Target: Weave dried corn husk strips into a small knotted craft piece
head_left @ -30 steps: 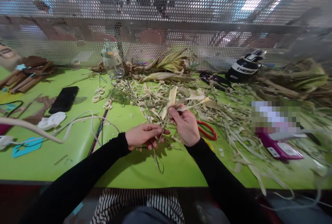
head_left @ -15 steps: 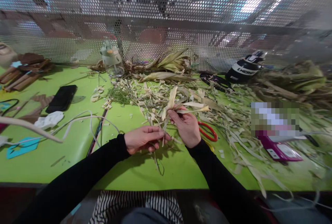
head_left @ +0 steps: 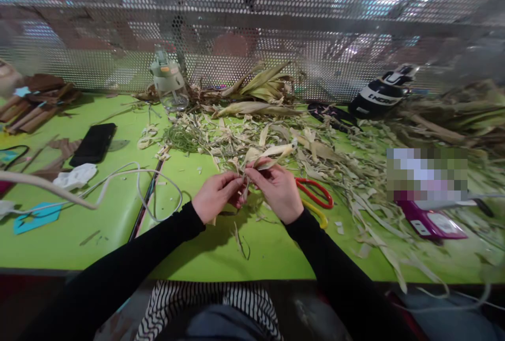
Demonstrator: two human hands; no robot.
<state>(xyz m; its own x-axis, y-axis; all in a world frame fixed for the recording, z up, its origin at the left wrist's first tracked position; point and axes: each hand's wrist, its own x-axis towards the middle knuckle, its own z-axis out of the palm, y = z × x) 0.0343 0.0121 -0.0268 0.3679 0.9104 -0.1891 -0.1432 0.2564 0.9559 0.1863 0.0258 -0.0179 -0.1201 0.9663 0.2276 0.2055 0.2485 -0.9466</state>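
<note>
Strips of dried corn husk (head_left: 276,150) are pinched between my two hands over the front of the green table. My left hand (head_left: 219,193) is closed on the lower end of the strips, its fingertips partly hidden. Close beside it, my right hand (head_left: 278,188) pinches the upper part, and pale ends stick out above the fingers. Scissors with a red handle (head_left: 319,193) and a yellow handle (head_left: 317,214) lie by my right wrist, partly covered. Loose husk shreds (head_left: 236,136) are strewn just beyond my hands.
A clear bottle (head_left: 171,86) and a husk bundle (head_left: 264,88) stand by the perforated metal screen (head_left: 236,46). A black bottle (head_left: 379,96) leans at the back right. On the left lie a phone (head_left: 93,143) and white cables (head_left: 138,172). A magenta device (head_left: 434,220) sits right.
My hands have drawn closer together. The upright husk strip has dropped toward the right, and my left hand has risen slightly. More of the yellow scissor handle shows.
</note>
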